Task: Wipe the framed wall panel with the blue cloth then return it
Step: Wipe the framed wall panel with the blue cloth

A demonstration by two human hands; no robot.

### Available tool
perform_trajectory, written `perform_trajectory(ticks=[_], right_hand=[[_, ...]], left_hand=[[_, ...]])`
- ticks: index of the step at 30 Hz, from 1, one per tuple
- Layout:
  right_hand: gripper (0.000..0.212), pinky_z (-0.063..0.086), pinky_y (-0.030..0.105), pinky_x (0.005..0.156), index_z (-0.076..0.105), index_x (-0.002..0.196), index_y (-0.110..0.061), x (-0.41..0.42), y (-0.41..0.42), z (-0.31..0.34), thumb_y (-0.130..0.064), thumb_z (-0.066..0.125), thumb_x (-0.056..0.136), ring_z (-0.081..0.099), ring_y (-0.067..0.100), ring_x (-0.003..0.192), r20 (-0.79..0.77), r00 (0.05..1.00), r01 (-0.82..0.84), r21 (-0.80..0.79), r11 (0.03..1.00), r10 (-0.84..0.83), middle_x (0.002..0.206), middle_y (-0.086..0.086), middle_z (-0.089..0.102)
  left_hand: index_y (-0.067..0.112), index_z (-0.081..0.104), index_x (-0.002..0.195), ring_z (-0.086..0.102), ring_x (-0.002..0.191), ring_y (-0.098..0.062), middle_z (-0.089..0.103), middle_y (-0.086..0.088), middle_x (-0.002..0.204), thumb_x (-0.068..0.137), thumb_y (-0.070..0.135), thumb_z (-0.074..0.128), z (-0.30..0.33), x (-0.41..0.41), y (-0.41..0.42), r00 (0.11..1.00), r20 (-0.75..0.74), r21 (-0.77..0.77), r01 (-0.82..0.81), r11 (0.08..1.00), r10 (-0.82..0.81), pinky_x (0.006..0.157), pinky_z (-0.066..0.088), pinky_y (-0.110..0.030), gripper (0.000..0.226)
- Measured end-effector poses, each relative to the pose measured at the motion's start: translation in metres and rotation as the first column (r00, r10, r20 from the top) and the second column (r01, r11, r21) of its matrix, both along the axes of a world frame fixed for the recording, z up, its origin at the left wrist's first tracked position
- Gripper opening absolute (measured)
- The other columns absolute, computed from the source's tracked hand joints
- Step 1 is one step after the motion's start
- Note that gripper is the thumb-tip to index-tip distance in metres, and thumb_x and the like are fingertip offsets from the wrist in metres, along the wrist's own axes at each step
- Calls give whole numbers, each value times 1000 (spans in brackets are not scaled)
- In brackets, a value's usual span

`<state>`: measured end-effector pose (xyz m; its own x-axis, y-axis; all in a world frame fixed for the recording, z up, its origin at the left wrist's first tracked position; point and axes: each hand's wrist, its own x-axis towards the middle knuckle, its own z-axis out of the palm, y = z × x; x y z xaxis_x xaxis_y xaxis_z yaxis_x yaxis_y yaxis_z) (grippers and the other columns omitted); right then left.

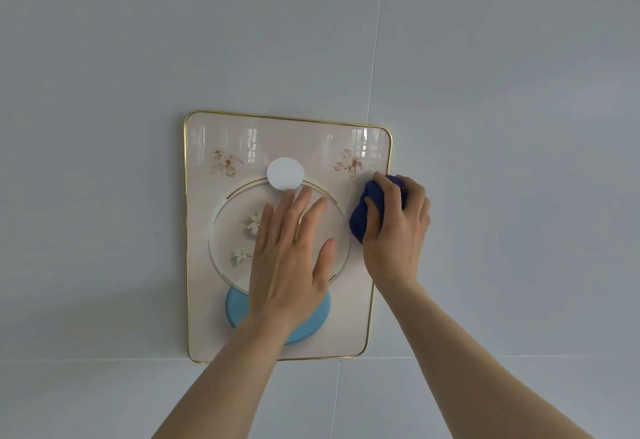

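Two bare forearms come up from the bottom edge, closest to us, and reach to the wall. The right hand [398,227] is curled tight around the bunched-up dark blue cloth [362,217]. The cloth is pressed on the right side of the panel, just inside the gold rim and about halfway up. The left hand [291,258] holds nothing. It lies flat and wide open on the middle of the panel, fingers spread, and it looks like it is keeping the panel steady.

The shiny cream wall panel with the thin gold frame [204,300] hangs on the pale grey wall [104,75]. On it there is a big ring shape [221,220] with small white flowers inside. A white round disc [285,174] sits at the top of the ring. A light blue round pad [239,307] sits at the bottom, partly under the left wrist. Two faint brown flower prints sit near the top corners.

I think the wiping is going on right now, at the right edge. The panel shines all over, so I cannot tell which parts are already clean. The parts under the left hand cannot be reached yet. After the wiping, the cloth must go back to its place. That place is not in view, so that step is not yet done.
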<state>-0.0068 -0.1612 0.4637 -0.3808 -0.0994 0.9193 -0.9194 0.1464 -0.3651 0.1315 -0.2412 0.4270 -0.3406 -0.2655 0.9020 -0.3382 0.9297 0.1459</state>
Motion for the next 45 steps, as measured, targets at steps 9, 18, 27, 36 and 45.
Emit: perform_trajectory(ticks=[9, 18, 27, 36, 45], right_hand=[[72, 19, 58, 131, 31, 160, -5, -21, -20, -25, -54, 38, 107, 20, 37, 161, -201, 980, 19, 75, 997, -4, 170, 26, 23], [52, 21, 56, 131, 37, 156, -10, -26, -42, -32, -27, 51, 109, 22, 35, 161, -237, 968, 63, -84, 994, -81, 170, 23, 27], [42, 22, 55, 131, 56, 145, 0, -25, -42, -35, -20, 53, 108, 31, 42, 156, -362, 929, 56, -75, 996, -80, 162, 29, 40], [39, 31, 64, 125, 60, 142, 1, -31, -27, -58, -15, 58, 107, 38, 42, 152, -461, 887, 53, 75, 996, -12, 159, 25, 44], [39, 47, 67, 111, 62, 140, 1, -26, -4, -109, 5, 43, 105, 43, 43, 148, -410, 910, 154, 196, 969, -62, 154, 26, 52]], left_hand=[[14, 21, 167, 5, 164, -24, 14, -4, 177, 110, 41, 30, -19, -28, -45, 985, 10, -219, -168, 961, 175, 133, 10, -51, 64], [17, 10, 168, 1, 164, -25, 9, -3, 177, 110, 45, 24, -32, -52, -67, 949, -94, -309, -316, 897, 302, 133, 1, -49, 66], [16, 16, 168, 6, 164, -25, 15, -3, 176, 111, 37, 31, -34, -56, -68, 947, -172, -311, -315, 897, 272, 133, 5, -49, 62], [17, 14, 168, 4, 164, -25, 13, -3, 177, 111, 36, 30, -34, -56, -67, 945, -173, -315, -319, 894, 277, 134, 5, -49, 62], [17, 17, 168, 7, 164, -25, 16, -3, 176, 111, 36, 32, -34, -57, -69, 948, -181, -319, -309, 896, 262, 134, 4, -48, 62]])
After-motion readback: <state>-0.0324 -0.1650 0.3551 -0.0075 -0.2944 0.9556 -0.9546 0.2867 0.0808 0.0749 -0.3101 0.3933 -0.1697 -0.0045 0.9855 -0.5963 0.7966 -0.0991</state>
